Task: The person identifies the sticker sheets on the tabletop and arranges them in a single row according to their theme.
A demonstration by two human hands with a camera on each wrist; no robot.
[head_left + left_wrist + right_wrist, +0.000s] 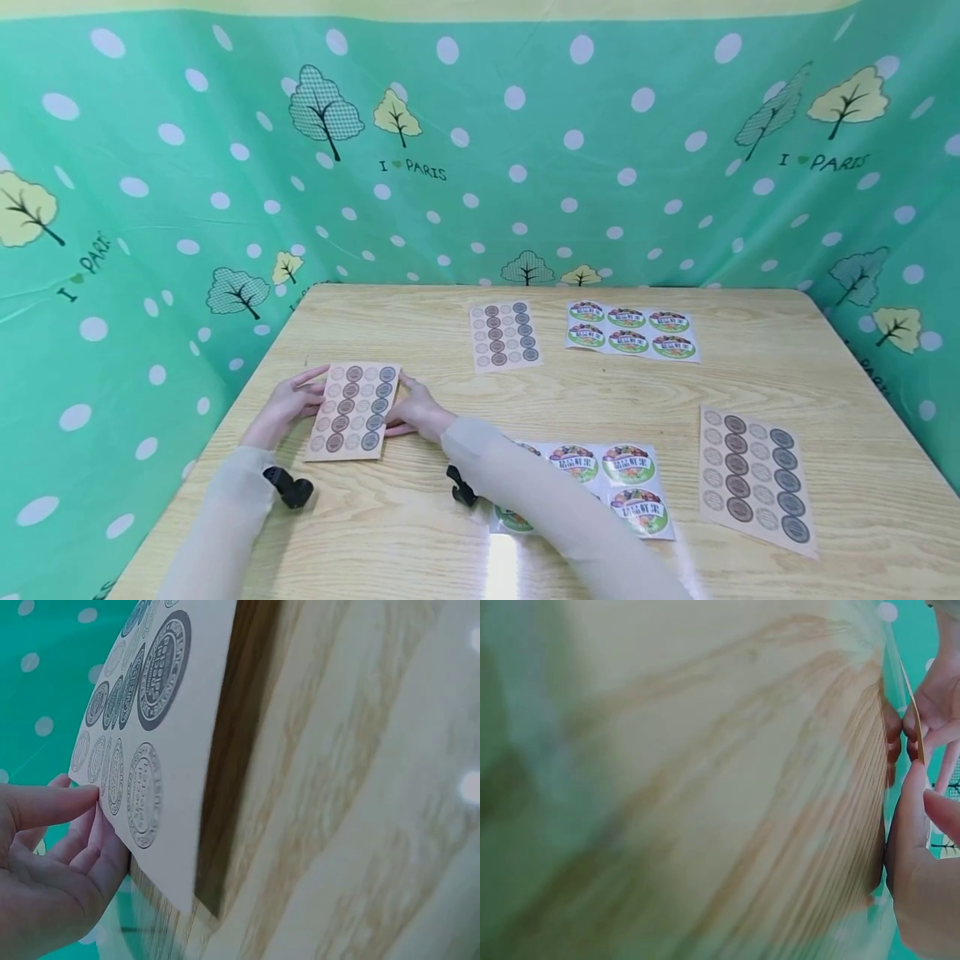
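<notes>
Between my two hands is a tan sticker sheet (352,412) with columns of round brown, grey and pale stamp-like stickers, at the left of the table. My left hand (288,402) pinches its left edge, thumb on the printed face and fingers behind, plain in the left wrist view on the sheet (161,761). At the opposite edge my right hand (416,410) grips it between thumb and fingers. The sheet appears edge-on as a thin strip (917,724) in the right wrist view. It is tilted, with its near edge close over the wood and a shadow beside it.
Another tan sticker sheet (506,336) lies at the back, next to a white sheet of oval fruit labels (632,331). A second fruit-label sheet (630,467) is partly under my right forearm. One more tan sheet (756,479) lies at the right. A green curtain (480,167) borders the table.
</notes>
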